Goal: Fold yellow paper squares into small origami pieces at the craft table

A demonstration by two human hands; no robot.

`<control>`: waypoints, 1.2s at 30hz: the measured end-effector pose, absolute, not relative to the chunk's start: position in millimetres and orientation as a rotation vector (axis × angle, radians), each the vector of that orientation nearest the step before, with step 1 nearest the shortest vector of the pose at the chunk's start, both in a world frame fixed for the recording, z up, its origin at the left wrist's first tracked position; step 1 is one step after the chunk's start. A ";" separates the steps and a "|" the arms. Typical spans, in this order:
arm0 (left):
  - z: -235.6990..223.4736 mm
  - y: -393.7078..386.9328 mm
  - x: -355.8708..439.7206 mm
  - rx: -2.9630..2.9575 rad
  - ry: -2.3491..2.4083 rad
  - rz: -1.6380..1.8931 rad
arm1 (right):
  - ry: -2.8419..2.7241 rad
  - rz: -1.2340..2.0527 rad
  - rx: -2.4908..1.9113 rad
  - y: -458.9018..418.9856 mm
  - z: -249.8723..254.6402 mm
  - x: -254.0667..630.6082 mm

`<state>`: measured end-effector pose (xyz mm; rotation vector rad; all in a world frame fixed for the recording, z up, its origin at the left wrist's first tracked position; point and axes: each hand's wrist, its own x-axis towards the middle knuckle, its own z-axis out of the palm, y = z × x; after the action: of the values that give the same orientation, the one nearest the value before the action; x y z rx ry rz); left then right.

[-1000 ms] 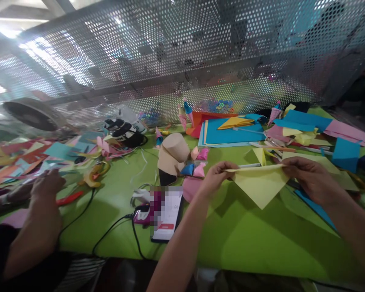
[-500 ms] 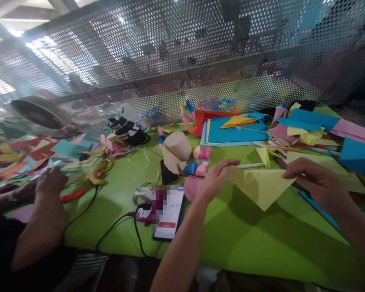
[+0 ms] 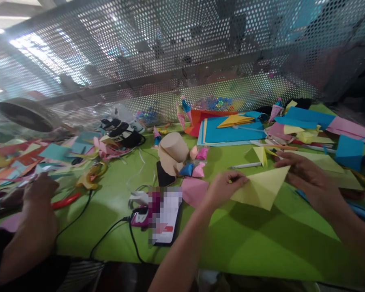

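A yellow paper folded into a triangle (image 3: 261,187) hangs just above the green table (image 3: 246,239), right of centre. My left hand (image 3: 223,187) pinches its left corner with fingers closed. My right hand (image 3: 301,175) grips its upper right corner. A white pen (image 3: 245,165) lies on the table just behind the paper. A pink sheet (image 3: 194,190) lies left of my left hand.
A phone (image 3: 167,219) with a cable lies near the front edge. A tan paper cone (image 3: 172,152) and small folded pieces stand behind it. Blue, red and pink sheets (image 3: 231,132) are stacked at the back. Another person's hands (image 3: 38,188) work among paper scraps at the left. A perforated metal screen (image 3: 182,61) closes the back.
The paper has turned from point-down to tilted, its top edge now slanting up to the right. My left hand dropped lower and re-pinched the left corner after briefly opening.
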<state>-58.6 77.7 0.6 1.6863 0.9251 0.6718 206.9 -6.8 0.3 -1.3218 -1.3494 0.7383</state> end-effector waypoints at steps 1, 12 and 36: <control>-0.4 77.9 -57.6 1.641 0.943 0.686 | -1.267 0.820 -1.314 -5.9 -0.6 205.3; -2.8 67.0 -42.3 1.572 1.006 0.706 | -0.929 1.236 -1.246 -1.2 -2.7 169.8; -7.6 56.1 -33.9 1.745 0.944 0.647 | -0.666 1.429 -1.155 -4.3 -9.5 152.7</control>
<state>-33.9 56.1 -7.6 1.7452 0.9438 0.6475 152.7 -4.3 -9.5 -1.1554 -0.6658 1.4294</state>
